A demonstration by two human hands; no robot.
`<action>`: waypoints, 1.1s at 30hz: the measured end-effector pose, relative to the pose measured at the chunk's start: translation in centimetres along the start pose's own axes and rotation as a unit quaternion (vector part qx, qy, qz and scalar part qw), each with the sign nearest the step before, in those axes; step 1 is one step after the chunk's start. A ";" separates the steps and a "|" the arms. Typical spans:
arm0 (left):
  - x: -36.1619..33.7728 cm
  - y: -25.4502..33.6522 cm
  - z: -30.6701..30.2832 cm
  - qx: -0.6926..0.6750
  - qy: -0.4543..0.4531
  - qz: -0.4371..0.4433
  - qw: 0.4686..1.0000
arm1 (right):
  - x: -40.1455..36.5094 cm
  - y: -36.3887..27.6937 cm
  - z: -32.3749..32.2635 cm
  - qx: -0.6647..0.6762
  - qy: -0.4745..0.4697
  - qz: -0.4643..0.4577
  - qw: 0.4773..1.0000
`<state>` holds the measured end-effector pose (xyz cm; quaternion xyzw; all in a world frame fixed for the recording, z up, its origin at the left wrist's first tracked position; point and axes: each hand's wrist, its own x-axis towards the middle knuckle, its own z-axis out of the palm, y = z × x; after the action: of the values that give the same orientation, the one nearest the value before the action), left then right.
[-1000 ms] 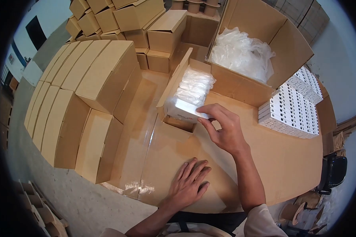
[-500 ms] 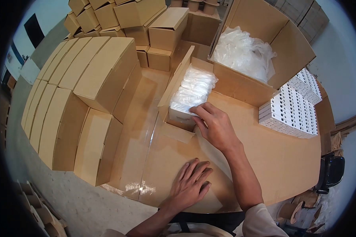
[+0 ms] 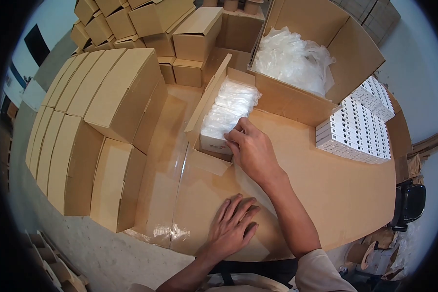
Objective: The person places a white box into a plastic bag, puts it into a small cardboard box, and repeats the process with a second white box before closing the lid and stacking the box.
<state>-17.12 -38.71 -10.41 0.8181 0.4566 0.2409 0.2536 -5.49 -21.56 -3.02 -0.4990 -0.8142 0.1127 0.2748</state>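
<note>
An open brown carton (image 3: 214,159) stands on the cardboard-covered table, its long side flap raised on the left. Inside it is a row of white boxes wrapped in clear plastic (image 3: 231,104). My right hand (image 3: 253,148) is at the carton's front right corner, thumb and fingertips pinched on the nearest plastic-wrapped white box (image 3: 214,143). Its exact grip is partly hidden by the fingers. Lower down, my left hand (image 3: 232,228) lies flat on the cardboard with its fingers spread, holding nothing.
Closed brown cartons (image 3: 117,92) are stacked at the left, more (image 3: 155,22) at the back. A large open box (image 3: 292,100) holds loose clear plastic bags (image 3: 292,61). White boxes with dark squares (image 3: 355,129) are stacked at the right. A black chair (image 3: 410,204) stands beyond the table's right edge.
The view has shifted slightly, so the carton appears a little further left. My right hand stays at the front wrapped box, its fingers slightly more bent. My left hand has stayed put.
</note>
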 end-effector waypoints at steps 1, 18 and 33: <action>0.1 0.1 -0.1 0.000 -0.001 -0.001 1.000 | -0.1 0.1 0.1 0.006 0.004 -0.001 1.000; 5.9 1.1 1.6 0.067 -0.006 0.055 0.996 | -7.0 6.7 -5.2 0.130 0.059 -0.022 0.990; 20.2 0.8 5.6 0.094 0.043 0.012 0.995 | -6.3 23.6 -19.0 -0.014 0.276 0.154 0.949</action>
<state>-3.73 -22.63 -10.84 0.8326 0.4779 0.2348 0.1525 25.06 -17.49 -0.29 -0.6335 -0.6215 -0.0003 0.4610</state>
